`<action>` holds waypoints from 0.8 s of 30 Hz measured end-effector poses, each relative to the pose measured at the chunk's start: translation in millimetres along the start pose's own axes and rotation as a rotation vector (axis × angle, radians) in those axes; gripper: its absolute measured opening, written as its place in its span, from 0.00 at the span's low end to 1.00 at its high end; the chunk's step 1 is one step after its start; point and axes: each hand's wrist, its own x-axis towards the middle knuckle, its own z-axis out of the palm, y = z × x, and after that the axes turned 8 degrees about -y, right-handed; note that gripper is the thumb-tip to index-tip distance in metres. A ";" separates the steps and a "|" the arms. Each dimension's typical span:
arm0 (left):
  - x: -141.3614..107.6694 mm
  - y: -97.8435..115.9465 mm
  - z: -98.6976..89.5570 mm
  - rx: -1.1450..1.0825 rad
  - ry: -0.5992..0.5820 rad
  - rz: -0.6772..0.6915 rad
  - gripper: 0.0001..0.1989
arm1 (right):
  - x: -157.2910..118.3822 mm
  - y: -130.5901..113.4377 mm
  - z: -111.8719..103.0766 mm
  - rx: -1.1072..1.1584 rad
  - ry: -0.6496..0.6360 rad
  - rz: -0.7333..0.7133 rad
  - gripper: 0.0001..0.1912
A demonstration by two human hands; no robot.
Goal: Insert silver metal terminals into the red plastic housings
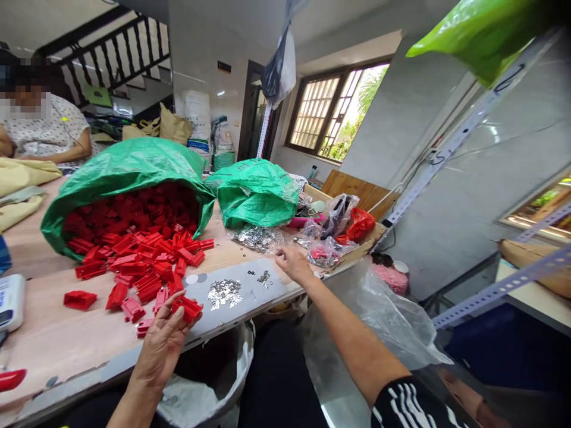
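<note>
My left hand (166, 337) grips a red plastic part (188, 309) between thumb and fingers, over the table's front edge. Farther right, my right hand (292, 264) is closed at the fingertips near clear bags of small metal pieces (259, 238); what it holds, if anything, is too small to name. A grey sheet (196, 324) on the table bears a pile of flat silvery pieces (223, 293) and a smaller cluster of dark metal bits (264, 277). Many red parts (147, 267) spill out of a green sack (134, 160) at the left.
A second green bag (256, 193) stands beside an open box (357, 254) of plastic-wrapped items. A white device (12, 303) lies at the left edge. Below the table hangs a white-lined bin (191, 398). Another person (49, 128) sits across at the far left.
</note>
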 end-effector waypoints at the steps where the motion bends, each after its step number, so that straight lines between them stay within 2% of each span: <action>1: 0.1 -0.2 -0.2 -0.001 -0.001 -0.007 0.28 | -0.6 12.4 -9.8 -0.016 0.015 0.032 0.09; 7: -0.6 -1.1 -1.6 0.004 0.019 -0.007 0.28 | -2.9 87.7 -70.1 -0.158 0.065 0.297 0.10; 12: 0.6 -2.0 -6.2 0.013 0.047 -0.018 0.28 | 7.3 127.9 -100.3 -0.262 0.056 0.504 0.14; 16: 3.4 -3.3 -8.9 0.009 0.060 -0.013 0.27 | 21.0 144.0 -106.7 -0.293 0.011 0.587 0.17; 24: 3.7 -3.4 -7.2 0.050 0.067 -0.008 0.27 | 26.0 160.8 -96.8 -0.274 -0.067 0.646 0.17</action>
